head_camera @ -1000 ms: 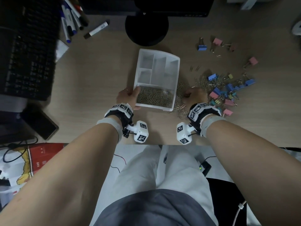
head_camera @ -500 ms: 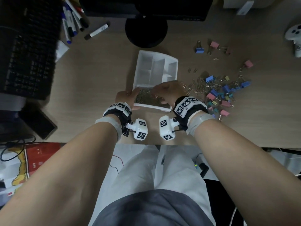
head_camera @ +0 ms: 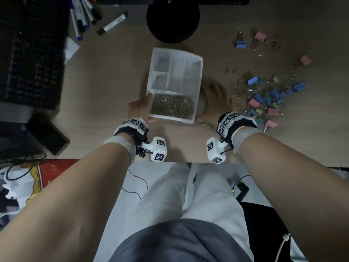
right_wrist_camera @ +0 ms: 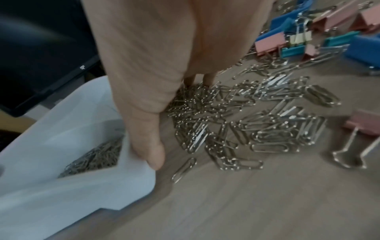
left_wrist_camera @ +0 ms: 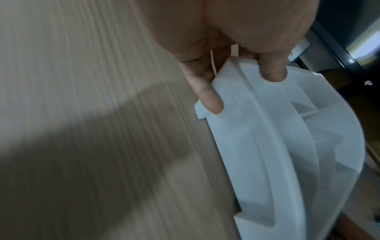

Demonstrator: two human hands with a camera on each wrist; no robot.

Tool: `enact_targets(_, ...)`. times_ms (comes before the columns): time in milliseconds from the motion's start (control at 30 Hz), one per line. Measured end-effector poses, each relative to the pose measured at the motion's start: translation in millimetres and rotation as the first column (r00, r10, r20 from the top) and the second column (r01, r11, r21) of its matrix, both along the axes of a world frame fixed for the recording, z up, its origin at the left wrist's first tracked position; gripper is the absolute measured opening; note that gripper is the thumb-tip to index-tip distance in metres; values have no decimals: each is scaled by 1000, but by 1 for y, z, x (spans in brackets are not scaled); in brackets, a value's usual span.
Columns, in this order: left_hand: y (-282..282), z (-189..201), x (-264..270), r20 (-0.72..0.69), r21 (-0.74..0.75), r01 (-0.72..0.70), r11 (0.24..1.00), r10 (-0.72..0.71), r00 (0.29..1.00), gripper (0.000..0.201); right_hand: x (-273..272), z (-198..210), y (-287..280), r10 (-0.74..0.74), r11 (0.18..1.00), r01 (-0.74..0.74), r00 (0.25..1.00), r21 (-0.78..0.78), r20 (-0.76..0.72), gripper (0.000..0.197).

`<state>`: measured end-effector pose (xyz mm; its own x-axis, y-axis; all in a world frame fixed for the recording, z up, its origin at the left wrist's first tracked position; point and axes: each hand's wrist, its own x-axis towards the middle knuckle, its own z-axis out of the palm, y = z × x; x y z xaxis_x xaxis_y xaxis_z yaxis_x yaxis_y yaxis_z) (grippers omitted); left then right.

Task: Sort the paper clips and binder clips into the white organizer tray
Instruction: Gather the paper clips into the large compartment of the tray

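The white organizer tray [head_camera: 199,72] sits mid-desk; its near compartment is full of paper clips [head_camera: 172,107], the other compartments look bare. My left hand [head_camera: 145,104] grips the tray's near-left corner, thumb over the rim [left_wrist_camera: 271,71] and a finger [left_wrist_camera: 210,100] on the outer wall of the tray [left_wrist_camera: 277,146]. My right hand [head_camera: 213,95] rests on the desk just right of the tray, fingers spread on loose paper clips [right_wrist_camera: 246,121], thumb [right_wrist_camera: 152,152] against the tray [right_wrist_camera: 51,146]. Colored binder clips [head_camera: 268,99] [right_wrist_camera: 308,40] lie further right.
A black keyboard [head_camera: 32,59] fills the left, with markers [head_camera: 85,16] behind it. A round monitor base [head_camera: 172,19] stands beyond the tray, a dark phone [head_camera: 49,135] at near left. Stray binder clips [head_camera: 260,37] lie far right. The desk edge [head_camera: 179,162] runs near my wrists.
My right hand went from the loose clips to over the tray's near compartment, then back onto the desk right of the tray. My left hand kept its hold.
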<state>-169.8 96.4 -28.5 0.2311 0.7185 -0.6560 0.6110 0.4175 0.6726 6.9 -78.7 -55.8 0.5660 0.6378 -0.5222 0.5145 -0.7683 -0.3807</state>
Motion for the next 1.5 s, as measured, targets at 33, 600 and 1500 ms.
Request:
enact_targets(33, 2, 1, -3, -2, 9, 4, 1000, -4, 1000, 35, -1, 0, 1, 27, 1000, -27, 999, -8, 23, 121)
enact_targets(600, 6, -14, -12, -227, 164, 87, 983, -49, 973, 79, -5, -10, -5, -192, 978, 174, 966, 115, 174, 16)
enact_targets(1500, 1, -19, 7, -363, 295, 204, 933, -88, 928, 55, 30, -35, 26, 16, 1000, -16, 993, 3, 116, 65)
